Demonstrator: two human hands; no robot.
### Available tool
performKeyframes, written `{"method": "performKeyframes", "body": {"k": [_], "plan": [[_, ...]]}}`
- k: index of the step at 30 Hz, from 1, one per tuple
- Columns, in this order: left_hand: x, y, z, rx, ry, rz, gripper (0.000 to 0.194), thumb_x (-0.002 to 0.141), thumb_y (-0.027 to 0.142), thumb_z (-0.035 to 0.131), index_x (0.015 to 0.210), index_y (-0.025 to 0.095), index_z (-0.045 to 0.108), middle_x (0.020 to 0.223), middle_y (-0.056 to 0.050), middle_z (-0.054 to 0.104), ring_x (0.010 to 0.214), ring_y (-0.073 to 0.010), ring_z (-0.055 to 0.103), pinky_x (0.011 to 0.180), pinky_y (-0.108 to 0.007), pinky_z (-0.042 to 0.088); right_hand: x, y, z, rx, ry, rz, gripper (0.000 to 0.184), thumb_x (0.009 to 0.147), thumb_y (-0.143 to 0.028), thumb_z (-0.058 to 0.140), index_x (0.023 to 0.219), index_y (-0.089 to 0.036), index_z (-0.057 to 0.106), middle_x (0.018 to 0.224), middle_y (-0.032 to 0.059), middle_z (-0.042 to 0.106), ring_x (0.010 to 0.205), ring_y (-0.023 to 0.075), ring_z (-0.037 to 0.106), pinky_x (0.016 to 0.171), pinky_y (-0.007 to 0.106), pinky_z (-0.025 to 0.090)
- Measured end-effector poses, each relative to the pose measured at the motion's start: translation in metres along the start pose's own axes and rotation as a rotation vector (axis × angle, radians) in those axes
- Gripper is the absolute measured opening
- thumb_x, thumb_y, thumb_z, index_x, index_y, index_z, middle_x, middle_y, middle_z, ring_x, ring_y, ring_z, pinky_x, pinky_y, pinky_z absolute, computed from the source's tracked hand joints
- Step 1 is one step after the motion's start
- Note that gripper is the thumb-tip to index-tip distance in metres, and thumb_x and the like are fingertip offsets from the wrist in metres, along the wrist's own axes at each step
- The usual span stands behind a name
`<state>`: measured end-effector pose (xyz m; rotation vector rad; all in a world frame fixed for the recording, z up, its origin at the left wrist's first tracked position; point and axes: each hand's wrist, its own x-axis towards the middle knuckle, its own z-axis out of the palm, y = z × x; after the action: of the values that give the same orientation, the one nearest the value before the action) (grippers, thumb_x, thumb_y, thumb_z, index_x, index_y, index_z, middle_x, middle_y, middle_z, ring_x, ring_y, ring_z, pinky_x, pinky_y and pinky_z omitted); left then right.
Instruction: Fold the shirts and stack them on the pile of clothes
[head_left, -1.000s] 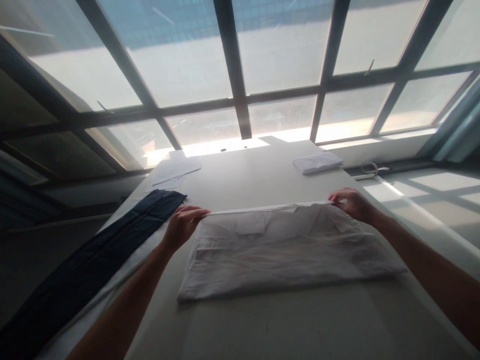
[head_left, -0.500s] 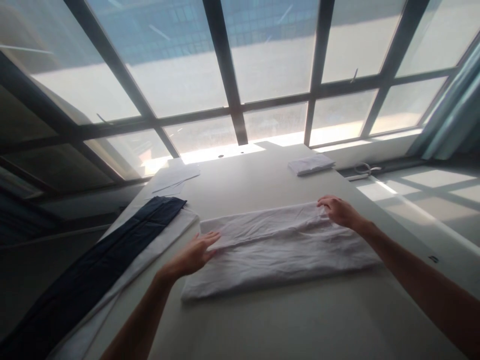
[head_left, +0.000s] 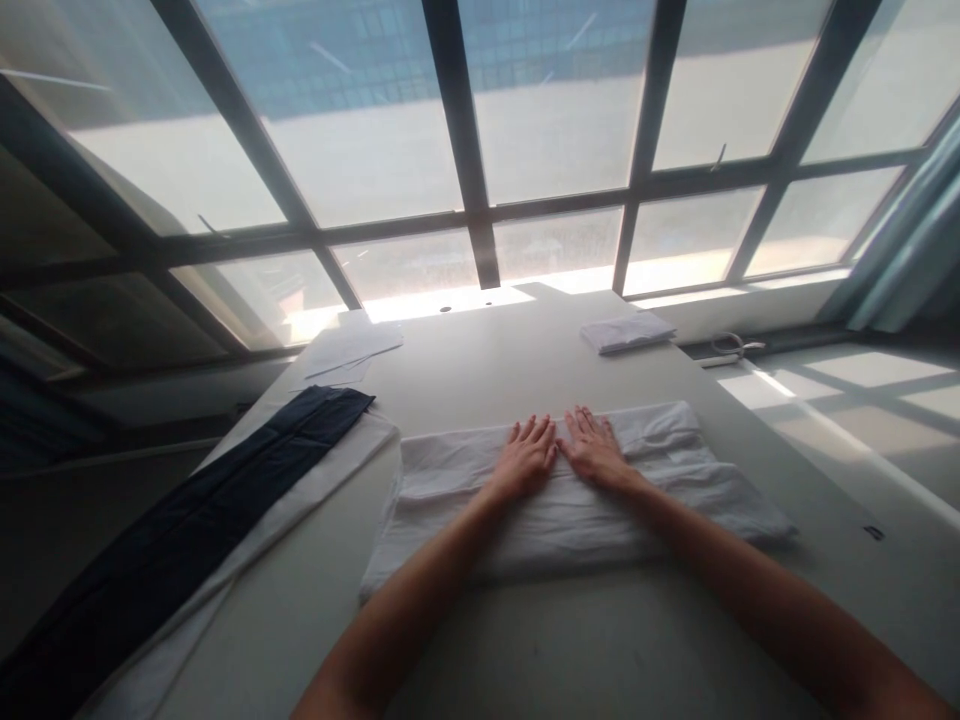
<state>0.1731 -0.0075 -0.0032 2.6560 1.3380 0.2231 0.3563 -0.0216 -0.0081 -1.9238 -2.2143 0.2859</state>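
A folded white cloth (head_left: 675, 490) lies across the middle of a pale table (head_left: 480, 640). My left hand (head_left: 525, 458) rests flat on the cloth's middle, fingers stretched out and pointing away from me. My right hand (head_left: 594, 450) lies flat right beside it, fingers also spread, the two hands almost touching. Neither hand holds anything.
A long dark blue cloth (head_left: 187, 540) lies on a white strip along the table's left side. A small folded white stack (head_left: 627, 331) sits at the far right, sheets of paper (head_left: 352, 348) at the far left. Large windows (head_left: 480, 130) stand behind; a cable (head_left: 731, 346) lies on the sill.
Both hands let go of the cloth's far edge after folding it over, then moved inward from the ends to the middle, and lie flat side by side.
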Motion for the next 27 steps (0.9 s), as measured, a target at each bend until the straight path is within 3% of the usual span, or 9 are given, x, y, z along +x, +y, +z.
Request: {"method": "performKeyframes", "body": {"k": [3, 9, 12, 19, 23, 27], "plan": [[-0.001, -0.002, -0.001, -0.006, -0.003, 0.001, 0.062, 0.106, 0.045, 0.027, 0.164, 0.023, 0.029, 0.17, -0.007, 0.026, 0.158, -0.0306, 0.018, 0.128, -0.055, 0.016, -0.003, 0.022, -0.007, -0.027, -0.036, 0.031, 0.064, 0.106, -0.048, 0.028, 0.163, -0.019, 0.031, 0.17, 0.013, 0.023, 0.158, 0.0267, 0.016, 0.126, 0.055, 0.009], [-0.01, -0.013, -0.009, -0.028, -0.008, -0.086, 0.066, 0.106, 0.054, 0.028, 0.164, 0.024, 0.029, 0.17, -0.009, 0.026, 0.158, -0.0315, 0.019, 0.127, -0.055, 0.017, -0.002, 0.064, -0.009, -0.133, 0.109, 0.168, 0.062, 0.105, -0.048, 0.032, 0.16, -0.021, 0.037, 0.168, 0.014, 0.031, 0.156, 0.0292, 0.024, 0.125, 0.056, 0.016], [-0.031, -0.038, -0.018, 0.002, 0.016, -0.166, 0.066, 0.106, 0.055, 0.028, 0.163, 0.024, 0.03, 0.168, -0.01, 0.029, 0.157, -0.0308, 0.022, 0.127, -0.054, 0.018, -0.005, 0.074, -0.006, -0.164, 0.134, 0.175, 0.063, 0.105, -0.05, 0.032, 0.16, -0.019, 0.038, 0.167, 0.0157, 0.032, 0.155, 0.03, 0.025, 0.124, 0.056, 0.017], [-0.098, -0.118, -0.04, 0.128, 0.019, -0.438, 0.065, 0.107, 0.05, 0.022, 0.162, 0.017, 0.032, 0.169, -0.012, 0.025, 0.158, -0.0323, 0.019, 0.126, -0.055, 0.017, -0.006, 0.073, -0.004, -0.161, 0.149, 0.17, 0.065, 0.105, -0.05, 0.03, 0.159, -0.017, 0.039, 0.166, 0.0185, 0.033, 0.155, 0.0311, 0.026, 0.124, 0.057, 0.016], [-0.113, -0.134, -0.042, 0.182, 0.033, -0.478, 0.066, 0.107, 0.049, 0.023, 0.162, 0.014, 0.032, 0.169, -0.014, 0.025, 0.157, -0.0313, 0.021, 0.127, -0.052, 0.016, -0.007, 0.078, -0.007, -0.154, 0.131, 0.18, 0.066, 0.105, -0.05, 0.029, 0.16, -0.016, 0.038, 0.167, 0.0183, 0.032, 0.155, 0.0312, 0.025, 0.124, 0.057, 0.016], [-0.112, -0.136, -0.04, 0.195, 0.036, -0.494, 0.069, 0.107, 0.05, 0.021, 0.162, 0.01, 0.031, 0.169, -0.017, 0.024, 0.158, -0.0315, 0.02, 0.127, -0.053, 0.016, -0.014, 0.103, -0.016, -0.162, 0.119, 0.272, 0.068, 0.104, -0.05, 0.027, 0.16, -0.012, 0.038, 0.166, 0.0198, 0.031, 0.155, 0.0314, 0.024, 0.124, 0.056, 0.017]]}}
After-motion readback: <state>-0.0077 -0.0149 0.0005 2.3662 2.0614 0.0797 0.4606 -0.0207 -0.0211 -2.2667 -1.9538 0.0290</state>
